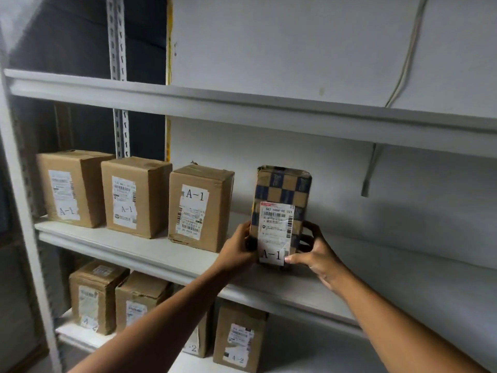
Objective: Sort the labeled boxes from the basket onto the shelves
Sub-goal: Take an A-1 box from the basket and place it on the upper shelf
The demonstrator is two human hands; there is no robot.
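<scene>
Checkered A-1 box [281, 208] upright | gripped between left hand [238, 251], right hand [316, 254]

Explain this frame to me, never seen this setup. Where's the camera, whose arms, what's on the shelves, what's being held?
There is no robot here. A person wears one wide-angle camera on the head, so you look forward and down along their own bare arms. They face a white metal shelf unit. On the middle shelf stand three brown boxes labeled A-1. The left hand and right hand grip a fourth box, the checkered box, also labeled A-1, from both sides; it stands upright to the right of that row, apart from it. The fingers curl round its lower part. The shelf below holds boxes labeled A-2. The top shelf shows nothing. The basket is out of view.
</scene>
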